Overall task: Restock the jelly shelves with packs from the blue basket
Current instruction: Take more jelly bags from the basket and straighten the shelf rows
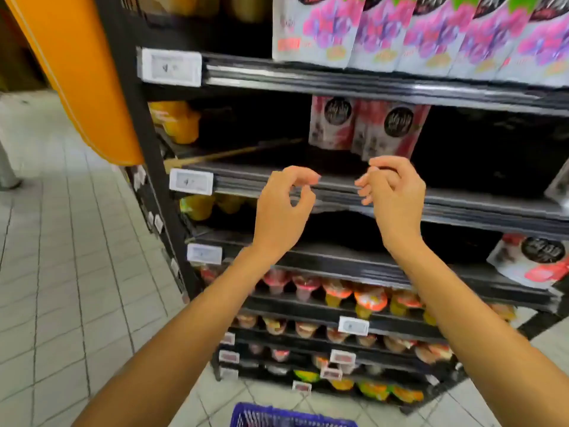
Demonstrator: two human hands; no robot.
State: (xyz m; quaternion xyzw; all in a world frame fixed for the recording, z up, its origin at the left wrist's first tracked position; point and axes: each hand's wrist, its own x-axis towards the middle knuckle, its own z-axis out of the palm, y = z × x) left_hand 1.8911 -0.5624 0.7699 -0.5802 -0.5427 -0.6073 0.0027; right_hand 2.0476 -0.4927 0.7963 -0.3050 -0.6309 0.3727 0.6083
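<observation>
"While both hands are up at the shelf, is either one carrying anything?"

"No. Left hand (pixel 283 208) and right hand (pixel 394 195) hover just in front of the shelf (pixel 462 204) lip, fingers loosely curled and holding nothing. The left thumb and forefinger nearly meet, but no pack shows between them."

"So where is the stock?"

"Two packs (pixel 366 127) stand upright on that shelf, set back from the lip, just beyond the right hand. A lone pack (pixel 532 263) leans on the shelf below, far right. The supply is the basket (pixel 277 416), down at the bottom edge of view, below the hands. Only its rim shows, so I can't tell what is left in it."

"Which step is this, then?"

"My guess is the moment between packs: empty hands, and dark gaps on either side of the two standing ones."

"How would you do the next one well?"

"Take one pouch at a time by its sides rather than its floppy top. Bring it in face forward, like its neighbours. Seat the base flat on the shelf, then slide it back until it lines up with the pair. A soft pouch will likely slump, so let it rest against one beside it. Keep wrists above the lip so nothing knocks the tag (pixel 191 181) or the row in front."
</observation>
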